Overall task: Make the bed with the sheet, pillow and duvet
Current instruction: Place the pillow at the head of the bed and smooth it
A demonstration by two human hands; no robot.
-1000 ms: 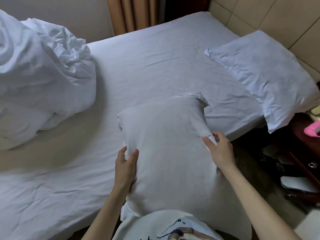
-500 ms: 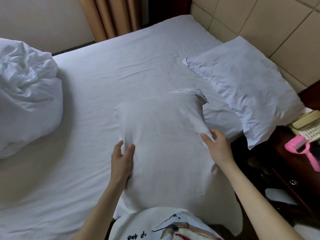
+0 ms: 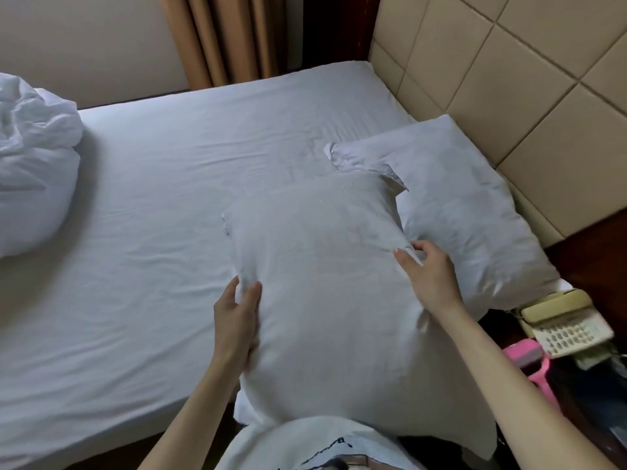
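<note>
So the person has a white pillow (image 3: 325, 286) held up over the near edge of the bed (image 3: 176, 184), left hand (image 3: 237, 320) gripping its left side with fingers curled into the fabric, right hand (image 3: 429, 276) pinching the right edge. A second pillow (image 3: 454, 201) lies just beside it against the tan headboard (image 3: 509, 83). The duvet (image 3: 30, 171) sits bunched up at the far left of the sheet.

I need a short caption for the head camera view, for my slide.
Both hands, left hand and right hand, grip a white pillow beside a second pillow.
</note>
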